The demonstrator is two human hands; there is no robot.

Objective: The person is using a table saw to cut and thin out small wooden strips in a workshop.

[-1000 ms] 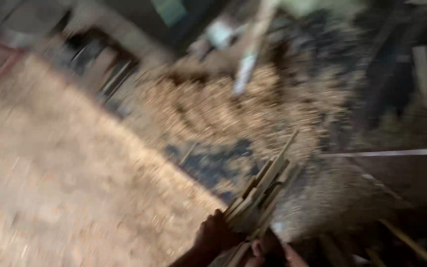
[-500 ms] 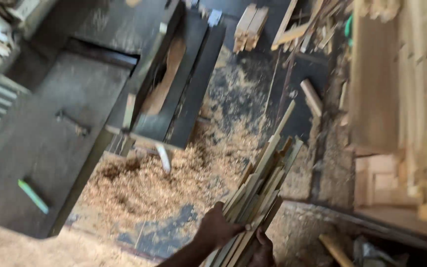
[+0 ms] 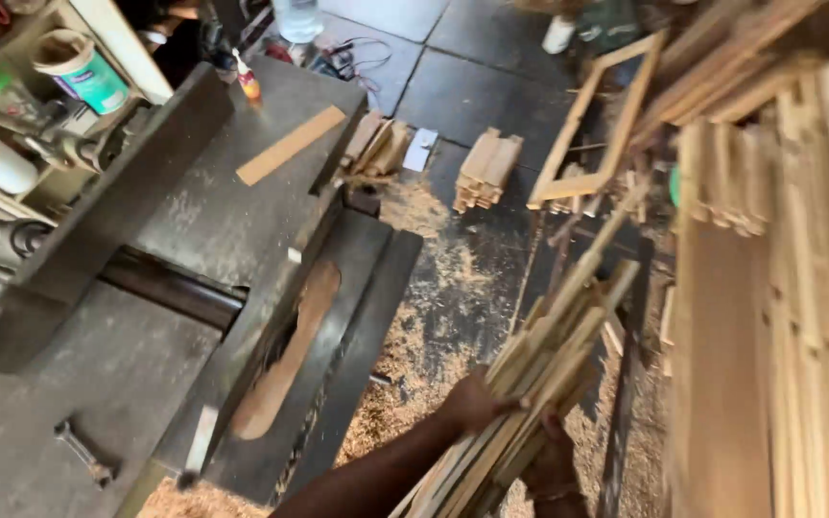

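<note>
Head view: both hands' grip clenched on wooden slat bundle; left hand, right hand; machine table now nearer.

You've got a bundle of thin wooden strips there, pale raw timber, long and narrow, packed loosely side by side. It runs diagonally, lower ends down at the bottom edge of the view, upper ends fanning out up and to the right (tips uneven, a few poking past the rest). It's up off the sawdusty floor.
</note>
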